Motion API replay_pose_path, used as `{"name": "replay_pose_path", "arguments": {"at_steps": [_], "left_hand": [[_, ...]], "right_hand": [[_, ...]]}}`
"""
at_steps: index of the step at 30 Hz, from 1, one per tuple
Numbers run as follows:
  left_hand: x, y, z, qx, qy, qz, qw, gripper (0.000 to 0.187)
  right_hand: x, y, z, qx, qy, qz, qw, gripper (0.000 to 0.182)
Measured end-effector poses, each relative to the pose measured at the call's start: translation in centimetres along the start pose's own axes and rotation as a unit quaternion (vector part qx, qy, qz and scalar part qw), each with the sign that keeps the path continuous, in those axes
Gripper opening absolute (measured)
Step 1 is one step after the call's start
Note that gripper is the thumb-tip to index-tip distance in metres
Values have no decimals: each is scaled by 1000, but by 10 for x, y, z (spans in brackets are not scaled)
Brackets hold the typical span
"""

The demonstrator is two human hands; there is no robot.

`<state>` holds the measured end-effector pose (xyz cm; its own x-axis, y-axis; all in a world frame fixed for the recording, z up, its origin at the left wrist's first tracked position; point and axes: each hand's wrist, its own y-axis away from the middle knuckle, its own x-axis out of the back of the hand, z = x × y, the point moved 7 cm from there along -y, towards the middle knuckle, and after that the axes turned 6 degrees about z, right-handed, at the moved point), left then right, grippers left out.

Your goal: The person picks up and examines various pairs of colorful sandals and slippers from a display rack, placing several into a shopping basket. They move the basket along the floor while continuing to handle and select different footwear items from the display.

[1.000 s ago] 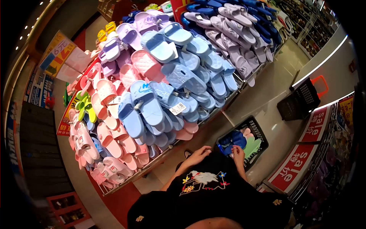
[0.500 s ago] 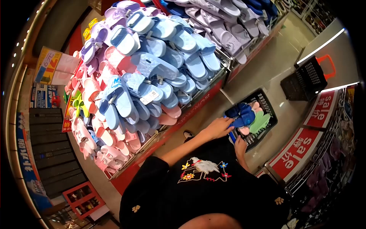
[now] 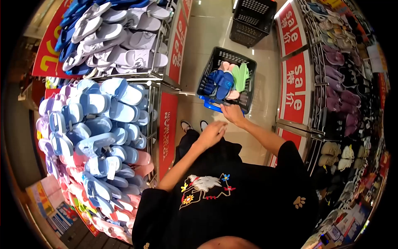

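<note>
The right hand [image 3: 233, 113] is closed on the blue handle [image 3: 210, 105] at the near edge of the basket [image 3: 250, 92], the left hand [image 3: 213, 133] loosely open, so one-sided lifting could tip the slippers [image 3: 224, 84] inside.

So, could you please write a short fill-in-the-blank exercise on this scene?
The right hand grips the ____ handle of the basket.
Besides dark blue slippers and pink slippers, the basket holds ____ ones.
The red signs on the right say, in English, ____.
Missing words: blue; green; sale.
</note>
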<state>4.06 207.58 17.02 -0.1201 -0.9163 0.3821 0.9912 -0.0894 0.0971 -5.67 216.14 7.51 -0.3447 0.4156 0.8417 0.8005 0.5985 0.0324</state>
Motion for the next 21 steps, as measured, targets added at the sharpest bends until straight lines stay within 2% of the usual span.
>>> {"name": "replay_pose_path", "arguments": {"at_steps": [2,4,5,6,8,9,10,12,14,18,21], "left_hand": [[6,-30,-4,-58,-61,60,995,27],[13,-63,-7,-99,-124,90,983,34],[13,-78,-13,-130,-148,74,978,44],[8,-87,-31,-130,-142,72,979,44],[-18,-106,-79,-86,-250,-61,962,51],[-21,-114,-81,-110,-309,-93,940,52],[-29,-122,-93,-110,-302,-91,942,52],[-44,-142,-120,-84,-252,-86,960,39],[-48,-154,-125,-92,-241,-102,961,21],[-45,-172,-127,-52,-195,-123,972,19],[-51,-186,-131,-29,-180,-127,975,20]], "right_hand": [[8,-8,8,43,19,6,999,42],[10,-16,23,48,-10,-6,999,44],[9,-19,31,55,6,-14,998,42],[12,-20,34,51,10,-17,999,42],[23,-35,34,75,48,-17,996,39],[28,-39,35,86,37,-12,995,36],[28,-41,42,86,42,-17,995,36],[27,-48,56,64,55,-38,996,32],[36,-55,63,40,72,-20,996,28],[39,-71,82,-34,71,-7,997,20],[42,-82,89,-38,70,-37,996,18]]}}
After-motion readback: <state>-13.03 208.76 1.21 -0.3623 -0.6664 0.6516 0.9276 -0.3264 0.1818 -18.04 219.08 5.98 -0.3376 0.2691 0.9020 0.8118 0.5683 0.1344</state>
